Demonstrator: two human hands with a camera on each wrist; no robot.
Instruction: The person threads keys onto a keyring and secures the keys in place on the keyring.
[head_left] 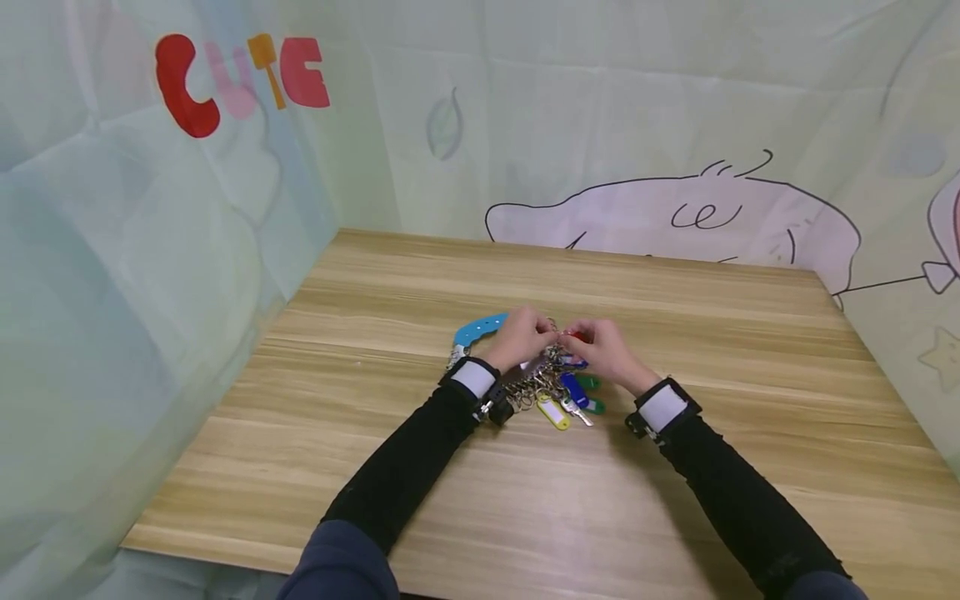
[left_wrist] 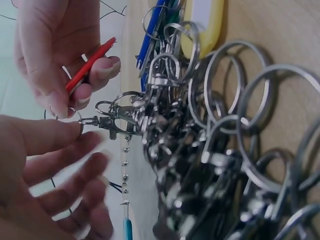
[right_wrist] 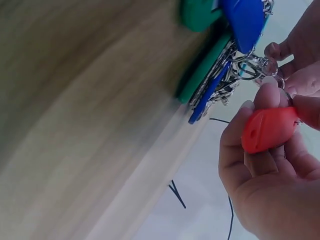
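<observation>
My left hand [head_left: 519, 340] pinches a small metal ring at the end of a swivel clasp [left_wrist: 107, 122] between thumb and forefinger. Close against it, my right hand [head_left: 613, 358] holds a red key tag [right_wrist: 270, 129] by its ring, the tag lying over curled fingers. Where the two rings meet is partly covered by fingertips. The clasp belongs to a heaped chain of metal clasps and split rings [left_wrist: 240, 90] on the table below. Yellow [head_left: 553, 412], blue [head_left: 574, 390] and green [head_left: 596, 406] key tags hang from it, along with a silver key [head_left: 576, 410].
A curved light-blue band [head_left: 476, 328] with holes lies left of the hands, joined to chain at its near end. The wooden table [head_left: 360, 400] meets printed cloth walls [head_left: 420, 167] at the back and left.
</observation>
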